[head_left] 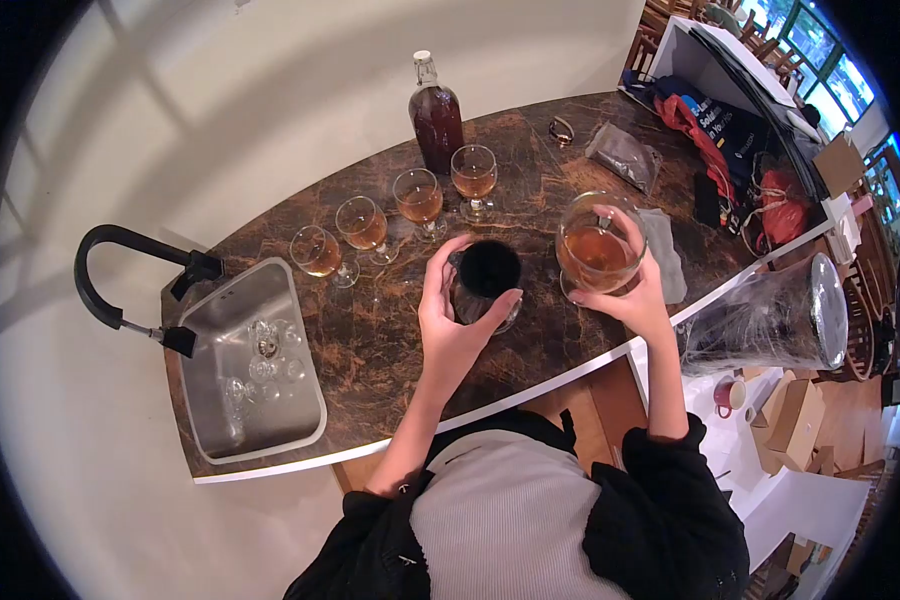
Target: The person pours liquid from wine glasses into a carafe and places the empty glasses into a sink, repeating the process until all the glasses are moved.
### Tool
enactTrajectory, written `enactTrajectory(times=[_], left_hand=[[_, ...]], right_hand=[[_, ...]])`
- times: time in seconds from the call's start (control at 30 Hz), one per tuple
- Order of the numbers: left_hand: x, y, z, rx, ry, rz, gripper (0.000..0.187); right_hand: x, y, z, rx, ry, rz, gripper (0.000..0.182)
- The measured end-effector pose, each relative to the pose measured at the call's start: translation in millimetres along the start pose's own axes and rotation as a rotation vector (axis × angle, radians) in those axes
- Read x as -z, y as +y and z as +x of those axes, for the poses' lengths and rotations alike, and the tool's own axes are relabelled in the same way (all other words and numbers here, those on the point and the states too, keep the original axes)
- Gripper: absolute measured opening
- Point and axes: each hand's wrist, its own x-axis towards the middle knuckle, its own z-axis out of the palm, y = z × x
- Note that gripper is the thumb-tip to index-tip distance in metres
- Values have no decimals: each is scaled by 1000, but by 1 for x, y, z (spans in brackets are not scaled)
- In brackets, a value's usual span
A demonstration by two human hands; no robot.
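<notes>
- On the brown marbled counter (370, 340), near its front edge, the left hand (450, 320) curls around a dark, round-mouthed glass (487, 275), fingers wrapped about its side
- Just to the right, the right hand (635, 300) grips one large glass (598, 245), raised and filled with amber liquid
- Four smaller stemmed glasses (420, 200) of amber drink stand in a curved row behind, well apart from the hands
- One bottle (436, 120) of dark liquid stands upright behind the row, by the wall
- One steel sink (250, 365) with one black tap (120, 275) sits at the counter's left end
</notes>
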Motion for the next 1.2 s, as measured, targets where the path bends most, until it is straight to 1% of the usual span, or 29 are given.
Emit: enactTrajectory(times=[0.1, 0.2, 0.3, 0.37, 0.4, 0.47, 0.6, 0.67, 0.7, 0.77, 0.87, 1.0, 1.2], left_hand=[[0, 0, 0, 13, -19, -60, 72], [0, -7, 0, -76, -3, -45, 69], [3, -7, 0, -73, -10, -17, 70], [5, -6, 0, -38, -28, -8, 72], [5, -6, 0, -21, -37, -5, 73], [6, -9, 1, -54, -54, 8, 77], [7, -14, 1, -134, -33, 76, 84], [9, -15, 0, -113, -55, 39, 86], [9, -15, -1, -100, -66, 21, 88], [11, -13, -2, -101, -74, -2, 86], [15, -9, -3, -67, -72, -26, 84], [18, -10, -4, -27, -35, -44, 79], [18, -7, -2, -45, -40, -80, 71]], right_hand=[[-1, -3, 13, 39, -51, -62, 98], [-1, -8, 27, 35, -95, -69, 97], [-4, -14, 39, 46, -139, -94, 94], [-3, -18, 46, 80, -178, -141, 93], [-3, -21, 48, 65, -189, -151, 95], [-4, -26, 52, 38, -213, -170, 101], [-3, -26, 51, 65, -232, -164, 93], [-2, -27, 50, 60, -240, -166, 93], [0, -29, 50, 81, -247, -229, 93], [2, -34, 52, 128, -261, -353, 93], [3, -28, 53, 75, -252, -250, 94], [7, -25, 55, 121, -272, -302, 96], [9, -22, 55, 124, -310, -347, 99]])
